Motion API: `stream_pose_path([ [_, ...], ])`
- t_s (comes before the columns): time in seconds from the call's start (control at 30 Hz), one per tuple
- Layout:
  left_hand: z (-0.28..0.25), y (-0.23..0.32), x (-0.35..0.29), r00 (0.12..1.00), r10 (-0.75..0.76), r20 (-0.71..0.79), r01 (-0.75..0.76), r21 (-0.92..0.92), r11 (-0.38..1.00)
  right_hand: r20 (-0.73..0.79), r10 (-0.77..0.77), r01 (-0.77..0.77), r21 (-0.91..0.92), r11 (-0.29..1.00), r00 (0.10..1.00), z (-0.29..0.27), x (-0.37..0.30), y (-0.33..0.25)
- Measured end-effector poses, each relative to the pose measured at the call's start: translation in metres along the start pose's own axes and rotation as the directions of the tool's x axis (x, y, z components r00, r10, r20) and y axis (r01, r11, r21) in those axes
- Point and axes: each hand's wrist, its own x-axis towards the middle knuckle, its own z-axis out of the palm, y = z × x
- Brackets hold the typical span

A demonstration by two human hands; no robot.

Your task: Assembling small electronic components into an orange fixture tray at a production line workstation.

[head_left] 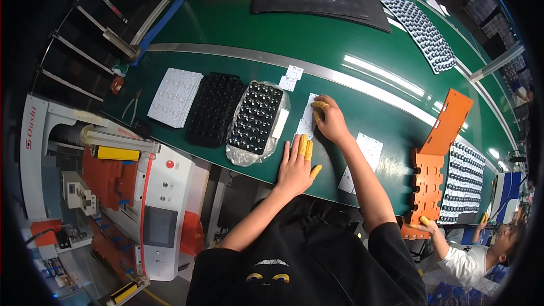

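Green worktop along a factory line. White strip of small boards lying lengthwise away from the body, pinned at its far end under the right hand, fingers curled down on it. Left hand flat and open just beside its near end, gripping nothing.

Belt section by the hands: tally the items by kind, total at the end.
White boards, loose or stacked: 5 (stack, small pair, strip under the hands, two at right)
Black lens trays: 2 (bare, bagged)
Orange jigs: 1
Total: 8
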Motion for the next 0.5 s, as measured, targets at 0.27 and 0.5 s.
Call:
stream_pose_path([
  [0.27, -0.012, 0.005, 0.001, 0.997, 0.009, -0.072, -0.013, -0.064, 0.998, -0.095, 0.155, -0.173, -0.228, 0.958, 0.983, -0.076, -0.040, 0.002],
  [0.5, 0.015, 0.072, -0.014, 0.998, 0.043, -0.043, -0.054, -0.304, 0.951, -0.113, 0.261, -0.284, -0.313, 0.906, 0.959, -0.101, -0.107, 0.009],
])
